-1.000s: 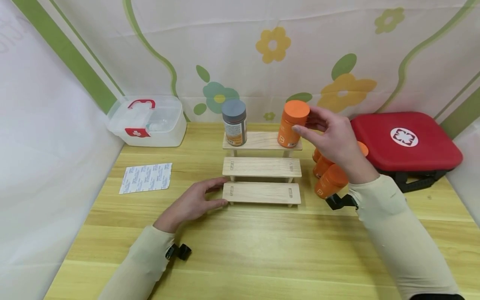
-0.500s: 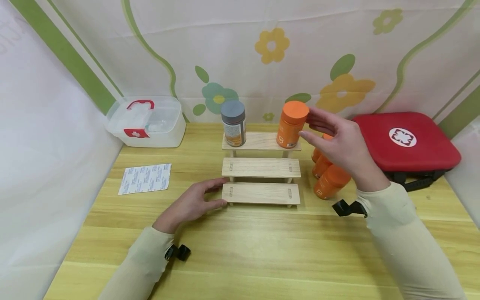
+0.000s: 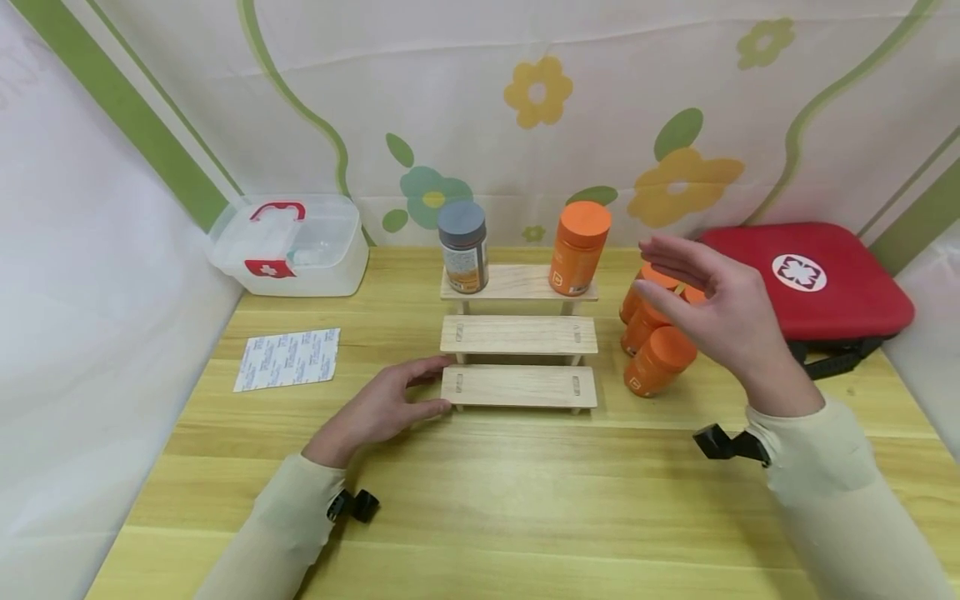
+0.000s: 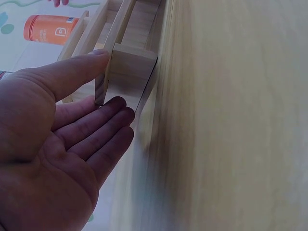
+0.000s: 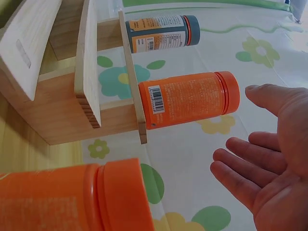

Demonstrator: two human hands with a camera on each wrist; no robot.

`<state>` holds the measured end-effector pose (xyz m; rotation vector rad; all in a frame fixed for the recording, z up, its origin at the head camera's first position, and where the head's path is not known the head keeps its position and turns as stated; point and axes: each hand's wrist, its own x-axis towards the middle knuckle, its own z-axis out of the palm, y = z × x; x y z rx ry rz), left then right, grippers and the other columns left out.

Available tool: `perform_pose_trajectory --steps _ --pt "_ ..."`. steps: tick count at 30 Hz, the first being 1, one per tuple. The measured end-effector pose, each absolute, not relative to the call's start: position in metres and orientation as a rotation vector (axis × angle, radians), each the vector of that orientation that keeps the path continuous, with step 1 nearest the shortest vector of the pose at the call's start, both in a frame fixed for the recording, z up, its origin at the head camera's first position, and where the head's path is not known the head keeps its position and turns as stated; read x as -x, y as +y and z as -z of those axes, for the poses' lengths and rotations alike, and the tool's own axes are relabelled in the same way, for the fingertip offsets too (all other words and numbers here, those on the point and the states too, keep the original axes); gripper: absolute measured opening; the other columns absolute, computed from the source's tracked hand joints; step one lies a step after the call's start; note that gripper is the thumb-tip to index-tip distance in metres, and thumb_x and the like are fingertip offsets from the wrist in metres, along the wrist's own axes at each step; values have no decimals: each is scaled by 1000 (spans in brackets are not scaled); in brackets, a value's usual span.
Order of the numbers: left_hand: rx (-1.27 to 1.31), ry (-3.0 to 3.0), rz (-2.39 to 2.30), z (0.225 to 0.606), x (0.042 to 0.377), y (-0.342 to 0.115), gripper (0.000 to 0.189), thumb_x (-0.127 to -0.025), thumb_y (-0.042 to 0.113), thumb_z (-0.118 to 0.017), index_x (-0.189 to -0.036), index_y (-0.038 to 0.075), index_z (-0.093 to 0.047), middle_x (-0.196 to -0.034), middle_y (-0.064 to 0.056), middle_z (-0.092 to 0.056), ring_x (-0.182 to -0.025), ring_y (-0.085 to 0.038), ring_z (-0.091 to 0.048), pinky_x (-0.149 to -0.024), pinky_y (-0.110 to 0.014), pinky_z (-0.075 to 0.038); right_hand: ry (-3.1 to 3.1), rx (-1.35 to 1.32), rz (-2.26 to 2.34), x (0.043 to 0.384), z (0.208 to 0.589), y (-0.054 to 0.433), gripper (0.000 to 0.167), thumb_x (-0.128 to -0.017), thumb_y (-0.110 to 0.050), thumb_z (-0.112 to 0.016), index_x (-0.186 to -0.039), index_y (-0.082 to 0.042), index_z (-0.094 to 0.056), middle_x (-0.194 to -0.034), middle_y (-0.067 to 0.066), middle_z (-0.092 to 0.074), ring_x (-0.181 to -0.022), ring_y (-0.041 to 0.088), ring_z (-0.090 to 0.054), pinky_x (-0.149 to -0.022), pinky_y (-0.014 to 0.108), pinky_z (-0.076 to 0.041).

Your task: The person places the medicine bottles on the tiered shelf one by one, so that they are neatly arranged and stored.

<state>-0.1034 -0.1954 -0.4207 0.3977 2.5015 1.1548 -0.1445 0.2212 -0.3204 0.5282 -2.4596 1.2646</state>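
A three-step wooden display rack [image 3: 519,335] stands mid-table. On its top step an orange-capped orange bottle [image 3: 579,250] stands upright at the right, and a grey-capped bottle [image 3: 462,248] at the left. My right hand [image 3: 720,310] hovers to the right of the rack, above several orange bottles [image 3: 660,360] on the table. In the right wrist view its fingers are spread and hold nothing, apart from the orange bottle on the step. My left hand [image 3: 386,407] rests at the rack's left end. The left wrist view shows its thumb touching the bottom step and its fingers nearly straight.
A red first-aid case [image 3: 810,283] with a black handle lies at the right. At the back left stands a clear plastic first-aid box [image 3: 330,262] with a red handle. A printed white sheet [image 3: 287,360] lies at the left. A flowered curtain [image 3: 465,108] hangs behind.
My right hand has let go of the orange bottle on the top step and moved right, away from it. The bottle stays standing there. My left hand has kept its place.
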Motion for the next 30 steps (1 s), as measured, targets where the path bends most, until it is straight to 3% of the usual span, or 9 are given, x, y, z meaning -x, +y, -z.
perform_pose_trajectory --steps 4,9,12,19,30 --pt "-396 2495 -1152 421 104 -196 67 -100 28 -80 -160 15 -53 -163 -12 -55 -151 -37 -53 -128 -59 -40 -2413 -571 -1205 137 325 230 62 -86 6 -87 -143 -11 -71 -133 9 -77 -120 -9 -67 -101 4 -50" --pt "-393 2489 -1151 422 105 -196 68 -101 28 -79 -161 14 -52 -164 -12 -54 -152 -37 -52 -128 -60 -39 -2378 -579 -1175 128 331 241 66 -81 12 -88 -141 -11 -72 -130 -14 -76 -120 -10 -67 -100 3 -50" --pt "-391 2493 -1151 421 104 -197 68 -101 28 -79 -161 13 -52 -164 -13 -55 -151 -37 -52 -128 -60 -39 -2373 -578 -1170 124 333 245 67 -80 14 -87 -140 -10 -72 -129 -21 -74 -120 -9 -67 -99 3 -50" --pt "-397 2492 -1158 420 105 -197 67 -101 27 -79 -160 13 -52 -163 -13 -55 -150 -37 -53 -127 -60 -40 -2398 -540 -1155 114 342 257 67 -78 15 -88 -139 -9 -73 -129 -28 -71 -119 -11 -66 -100 1 -48" --pt "-404 2489 -1163 419 103 -195 65 -101 25 -79 -159 13 -54 -163 -14 -55 -149 -37 -54 -127 -60 -39 -2491 -416 -1224 95 363 277 62 -85 8 -87 -142 -10 -71 -132 -29 -70 -119 -16 -64 -98 -2 -47"
